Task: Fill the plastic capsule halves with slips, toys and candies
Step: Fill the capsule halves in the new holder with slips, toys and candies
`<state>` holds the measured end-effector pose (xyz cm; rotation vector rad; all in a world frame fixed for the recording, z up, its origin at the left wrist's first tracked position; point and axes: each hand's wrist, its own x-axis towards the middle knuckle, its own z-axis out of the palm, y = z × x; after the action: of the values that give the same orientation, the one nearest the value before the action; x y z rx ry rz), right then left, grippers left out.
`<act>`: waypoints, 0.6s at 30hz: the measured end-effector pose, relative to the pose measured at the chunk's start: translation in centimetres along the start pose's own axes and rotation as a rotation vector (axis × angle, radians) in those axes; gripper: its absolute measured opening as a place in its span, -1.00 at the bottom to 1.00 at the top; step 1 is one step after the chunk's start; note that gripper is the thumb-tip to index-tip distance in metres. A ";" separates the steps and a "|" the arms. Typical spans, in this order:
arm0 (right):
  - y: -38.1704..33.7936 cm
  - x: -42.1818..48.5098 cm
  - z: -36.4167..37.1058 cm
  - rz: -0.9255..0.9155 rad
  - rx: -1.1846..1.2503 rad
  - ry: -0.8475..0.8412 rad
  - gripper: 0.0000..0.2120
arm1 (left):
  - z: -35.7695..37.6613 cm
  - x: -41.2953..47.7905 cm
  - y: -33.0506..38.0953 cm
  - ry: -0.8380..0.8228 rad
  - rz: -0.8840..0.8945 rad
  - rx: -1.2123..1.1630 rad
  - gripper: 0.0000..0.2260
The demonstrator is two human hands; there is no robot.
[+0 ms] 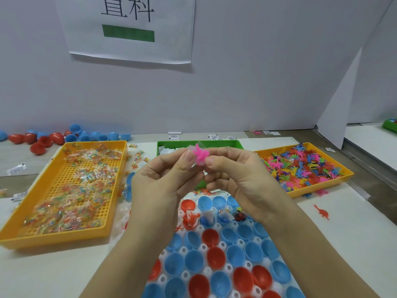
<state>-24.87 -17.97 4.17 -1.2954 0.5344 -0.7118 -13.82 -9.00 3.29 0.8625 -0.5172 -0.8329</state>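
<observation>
On the bench (354,244), the capsule halves (214,258) sit mostly unfilled beneath the left hand (159,183) and right hand (242,179), whose fingers (189,157) pinch one pink toy (200,157) between them (clear film (201,145) clings to it). Best fold it small, then drop it into a bare half.

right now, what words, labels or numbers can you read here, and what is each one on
"料": on the paper sheet on the wall; the character left of it is cut off by the frame's top edge, so it cannot be read for sure.
On the green bar of that sheet: no text readable.
On the white slips at the far side of the table: print too small to read.
</observation>
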 end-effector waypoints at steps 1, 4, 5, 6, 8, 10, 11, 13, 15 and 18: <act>0.0 0.0 -0.1 -0.006 -0.003 0.002 -0.92 | -0.1 0.1 0.0 -0.007 -0.001 0.009 -0.80; -0.1 0.1 -0.3 -0.026 -0.019 0.021 -0.91 | -0.4 0.3 0.1 -0.050 0.023 0.096 -0.82; -0.2 0.1 -0.4 -0.030 -0.024 0.027 -0.91 | -0.6 0.3 0.2 -0.062 0.039 0.150 -0.81; -0.3 0.1 -0.5 -0.034 -0.034 0.029 -0.92 | -0.7 0.4 0.4 -0.076 0.048 0.195 -0.81; -0.7 0.1 -0.6 -0.037 -0.061 0.020 -0.92 | -1.0 0.5 0.6 -0.110 0.043 0.227 -0.81; -0.7 -0.1 -0.4 -0.053 -0.071 0.013 -0.92 | -1.0 0.5 0.6 -0.129 0.037 0.216 -0.82; -0.7 -0.2 -0.2 -0.077 -0.072 0.021 -0.91 | -0.9 0.4 0.5 -0.131 0.035 0.203 -0.83; -0.7 -0.5 0.0 -0.174 -0.123 0.068 -0.90 | -0.7 0.2 0.4 -0.145 0.023 0.175 -0.86; -0.9 -0.8 0.0 -0.269 -0.210 0.100 -0.86 | -0.6 0.1 0.4 -0.176 0.019 0.194 -0.85; -1.7 -1.2 -1.0 -0.313 -0.250 0.125 -0.82 | -0.6 0.0 0.4 -0.218 0.013 0.312 -0.84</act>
<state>-26.69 -17.90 5.58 -1.5967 0.5391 -1.0145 -13.24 -8.59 3.33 1.0574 -0.8600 -0.8519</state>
